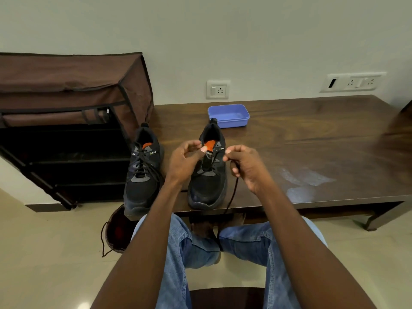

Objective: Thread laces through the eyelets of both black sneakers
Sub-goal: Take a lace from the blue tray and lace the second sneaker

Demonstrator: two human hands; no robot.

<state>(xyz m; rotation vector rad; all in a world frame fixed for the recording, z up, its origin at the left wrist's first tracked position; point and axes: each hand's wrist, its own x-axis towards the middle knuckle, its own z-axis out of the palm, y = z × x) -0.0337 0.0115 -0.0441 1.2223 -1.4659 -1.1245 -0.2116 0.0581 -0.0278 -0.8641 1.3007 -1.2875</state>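
Two black sneakers with orange insoles stand toe-forward at the front edge of the dark wooden table (312, 139). The left sneaker (142, 175) has its lace crossed through the eyelets up to the top. Over the right sneaker (208, 186), my left hand (186, 161) pinches the upper left eyelet flap or a lace end near the tongue. My right hand (244, 166) pinches a black lace (231, 197) at the upper right eyelets. The rest of that lace hangs through my palm, over the table edge and down between my knees.
A blue plastic box (229, 115) sits behind the right sneaker. A brown fabric shoe rack (66, 121) stands left of the table. On the floor by my left knee lies a dark shoe with a loose lace (116, 230). Wall sockets sit above the table.
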